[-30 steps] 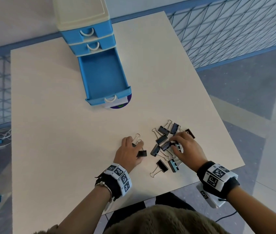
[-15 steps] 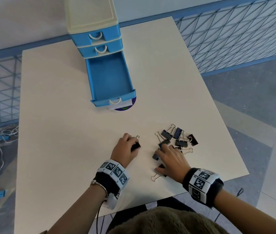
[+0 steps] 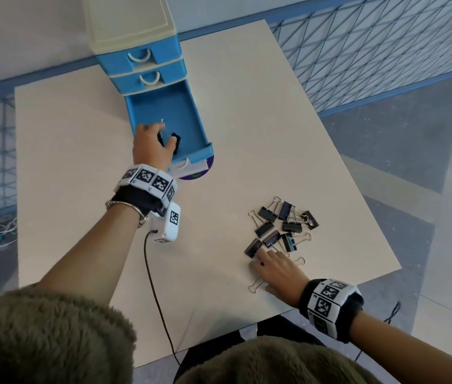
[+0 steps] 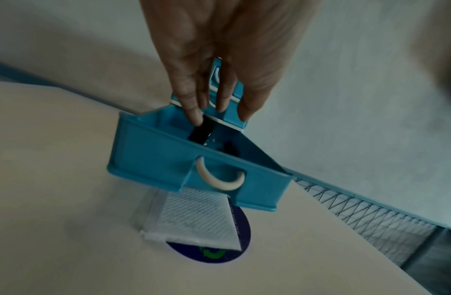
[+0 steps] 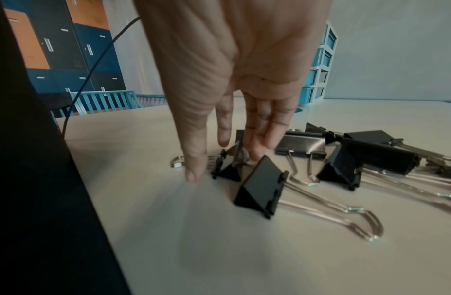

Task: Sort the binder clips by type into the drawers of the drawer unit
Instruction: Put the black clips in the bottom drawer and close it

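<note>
The drawer unit (image 3: 128, 20) has a cream top and three blue drawers, and only the bottom drawer (image 3: 204, 134) is pulled out. My left hand (image 3: 151, 142) hangs over that drawer (image 4: 153, 159), fingers straight and pointing down. A black binder clip (image 4: 202, 129) sits just under the index fingertip, inside the drawer. A second black clip (image 4: 229, 148) lies on the drawer floor. My right hand (image 3: 274, 266) rests flat at the near edge of the pile of black binder clips (image 3: 283, 225), its fingertips (image 5: 254, 156) touching one clip and its thumb on the table.
A white tag on a round purple sticker (image 3: 202, 173) lies under the open drawer's front. A black cable (image 3: 153, 273) trails from my left wrist across the beige table (image 3: 81, 162). The clip pile is near the table's right and near edges. Blue mesh fencing surrounds the table.
My left hand has lifted from the table beside the pile and carried its clips forward over the open drawer, where its fingers have straightened. My right hand stays at the pile.
</note>
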`<state>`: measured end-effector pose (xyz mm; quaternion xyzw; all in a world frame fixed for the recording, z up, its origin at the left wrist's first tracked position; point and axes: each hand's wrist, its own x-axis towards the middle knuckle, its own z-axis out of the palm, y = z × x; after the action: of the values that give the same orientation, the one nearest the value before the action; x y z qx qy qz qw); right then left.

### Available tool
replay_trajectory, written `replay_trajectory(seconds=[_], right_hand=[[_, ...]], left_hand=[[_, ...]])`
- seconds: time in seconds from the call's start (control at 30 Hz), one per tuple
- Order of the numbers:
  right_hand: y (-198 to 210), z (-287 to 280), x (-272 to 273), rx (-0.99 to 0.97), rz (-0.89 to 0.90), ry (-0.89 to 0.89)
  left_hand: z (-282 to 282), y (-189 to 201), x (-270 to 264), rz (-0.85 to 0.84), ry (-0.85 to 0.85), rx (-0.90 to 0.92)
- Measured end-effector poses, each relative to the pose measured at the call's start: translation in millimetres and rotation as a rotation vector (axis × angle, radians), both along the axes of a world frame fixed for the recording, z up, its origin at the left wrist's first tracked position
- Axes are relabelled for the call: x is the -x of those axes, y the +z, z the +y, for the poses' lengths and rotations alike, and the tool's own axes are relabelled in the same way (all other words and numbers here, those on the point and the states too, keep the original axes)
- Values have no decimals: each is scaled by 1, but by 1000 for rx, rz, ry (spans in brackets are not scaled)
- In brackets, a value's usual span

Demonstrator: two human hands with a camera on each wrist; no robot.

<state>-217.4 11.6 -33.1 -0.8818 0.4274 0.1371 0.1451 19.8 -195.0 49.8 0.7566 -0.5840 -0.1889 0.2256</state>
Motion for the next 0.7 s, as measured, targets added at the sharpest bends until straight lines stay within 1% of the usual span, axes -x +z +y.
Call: replay_trajectory(seconds=[0.07, 0.1, 0.17, 0.2, 0.27, 0.33, 0.4, 0.47, 0.53, 0.6, 0.7], right_hand=[[-3, 2, 2, 14, -12, -18], [-5, 2, 3, 17, -20, -21], [-8, 4, 5, 12, -35, -20], [-8, 4, 5, 10, -33, -15], [-7, 4, 7, 22, -35, 2], [-5, 3, 8, 33, -38, 16], [-7, 3, 9, 49, -53, 37], [-10, 2, 11, 54, -62, 65], [-11, 0, 13, 32, -84, 85], [-5, -3, 16, 4, -132, 42], [9, -11, 25, -112, -287, -165]], left_hand=[[4, -4, -1, 5, -3, 32], [10, -4, 1, 6, -25, 81], [29, -5, 10, 18, -120, 193], [43, -7, 17, 34, -191, 216], [75, -16, 34, 66, -377, 153], [110, -30, 50, 53, -586, -18], [138, -46, 63, -3, -775, -166], [157, -61, 74, -71, -930, -228], [167, -72, 83, -101, -1033, -231], [170, -79, 88, -140, -1076, -238], [169, -85, 91, -187, -1108, -248]])
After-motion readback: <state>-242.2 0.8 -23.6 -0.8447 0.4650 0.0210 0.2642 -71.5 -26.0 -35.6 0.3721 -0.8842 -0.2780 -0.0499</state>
